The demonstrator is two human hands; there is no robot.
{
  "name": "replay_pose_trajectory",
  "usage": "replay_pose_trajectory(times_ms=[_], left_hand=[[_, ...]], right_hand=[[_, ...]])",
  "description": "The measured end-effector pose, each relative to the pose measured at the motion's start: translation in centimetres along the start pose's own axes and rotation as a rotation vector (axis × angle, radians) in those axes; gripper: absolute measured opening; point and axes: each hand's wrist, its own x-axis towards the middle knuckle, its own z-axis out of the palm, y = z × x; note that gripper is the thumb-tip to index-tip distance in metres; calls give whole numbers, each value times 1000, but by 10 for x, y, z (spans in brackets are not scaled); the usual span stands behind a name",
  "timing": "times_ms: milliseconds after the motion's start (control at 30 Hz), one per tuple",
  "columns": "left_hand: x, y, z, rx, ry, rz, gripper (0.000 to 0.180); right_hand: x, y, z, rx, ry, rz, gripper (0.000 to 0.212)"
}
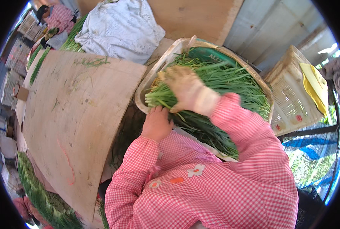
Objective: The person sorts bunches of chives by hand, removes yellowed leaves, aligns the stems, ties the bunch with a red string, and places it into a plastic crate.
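Observation:
A white oval plastic basket (pixel 140 95) is heaped with long green chives (pixel 235 82), their pale ends toward the left side. My right hand (pixel 187 88), in a soiled cream glove, lies on top of the chives with its fingers spread, slightly blurred. At the basket's near left corner is my bare left hand (pixel 157 123). Its fingers bend over the rim beside the pale stem ends, with the thumb outside. A green sheet (pixel 212 56) lines the far inner wall of the basket.
Left of me stands a wooden board table (pixel 82 107) with leaf scraps and a pink string (pixel 67 162). A white cloth (pixel 118 28) covers more greens behind it. At right are a pale crate (pixel 292 99) and a yellow cloth (pixel 314 86). Another person (pixel 59 19) sits far left.

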Motion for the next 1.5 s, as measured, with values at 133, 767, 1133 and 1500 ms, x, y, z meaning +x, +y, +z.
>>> replay_pose_trajectory(times_ms=[133, 767, 1133, 1500], left_hand=[[-4, -4, 2, -122, 21, -71, 33], [-17, -29, -3, -269, 67, -186, 59], [-18, -52, 9, -426, 45, -10, 49], [-20, -46, 5, -471, 174, -31, 53]], right_hand=[[29, -16, 66, -28, -423, 56, 105], [-70, -43, 47, 403, 131, 155, 72], [-32, -70, 53, 299, -219, 128, 93], [-46, -55, 76, 485, 95, 174, 47]])
